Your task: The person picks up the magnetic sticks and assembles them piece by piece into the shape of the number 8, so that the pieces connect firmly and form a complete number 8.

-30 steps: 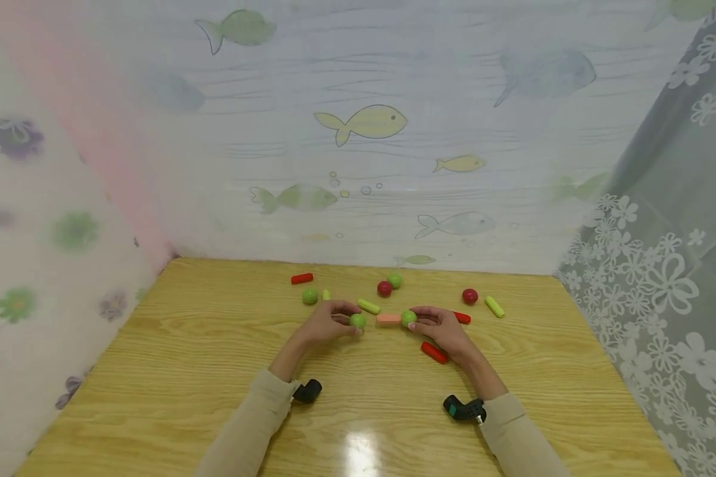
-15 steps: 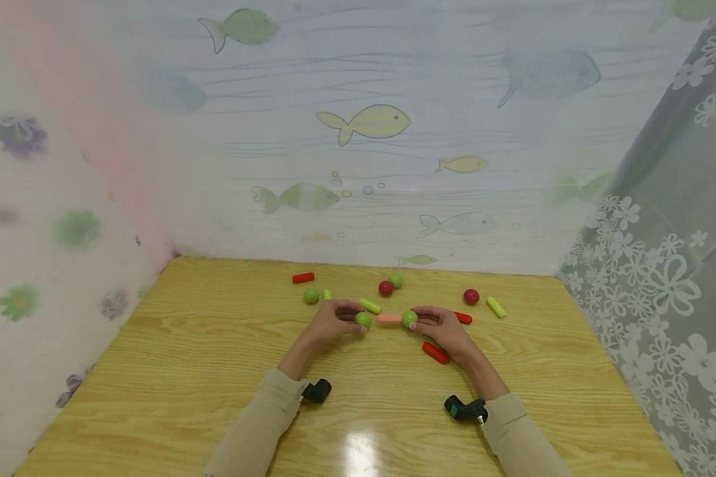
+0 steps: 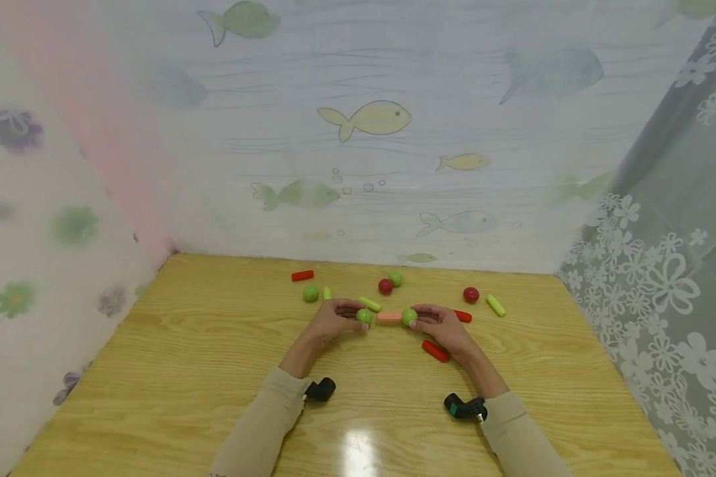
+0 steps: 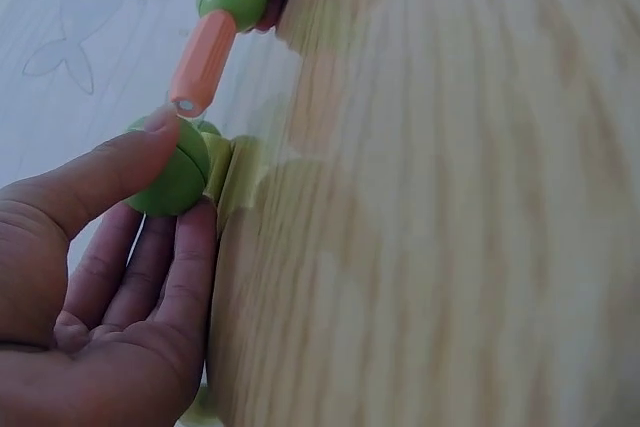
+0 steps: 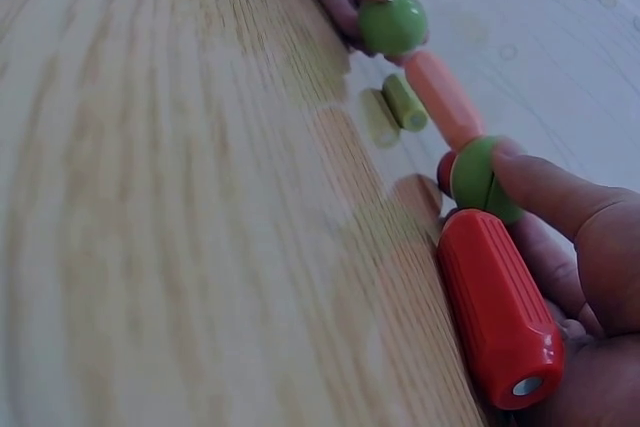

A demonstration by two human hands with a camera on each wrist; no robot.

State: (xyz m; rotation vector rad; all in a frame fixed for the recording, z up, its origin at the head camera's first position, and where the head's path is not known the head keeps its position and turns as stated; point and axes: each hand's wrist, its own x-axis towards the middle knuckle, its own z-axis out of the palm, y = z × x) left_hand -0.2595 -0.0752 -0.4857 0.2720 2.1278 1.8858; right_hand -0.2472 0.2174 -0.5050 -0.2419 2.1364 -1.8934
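My left hand (image 3: 334,321) pinches a green ball (image 4: 170,175) between thumb and fingers. My right hand (image 3: 444,326) pinches a second green ball (image 5: 484,182). From that second ball an orange rod (image 3: 388,318) points left, its near end against the ball. A silvery disc shows in the rod's free end in the left wrist view, close to the ball in my left hand. Both balls and the rod are nearly in line, held over the table. A fluted red rod (image 5: 500,312) lies just in front of my right hand.
On the wooden table (image 3: 185,371) lie more red rods (image 3: 302,275), yellow-green rods (image 3: 495,305), dark red balls (image 3: 471,295) and green balls (image 3: 311,293), mostly behind the hands. A fish-print curtain (image 3: 364,218) borders the back edge.
My left hand has moved slightly right with its green ball, narrowing the gap to the orange rod. My right hand stays almost where it was.
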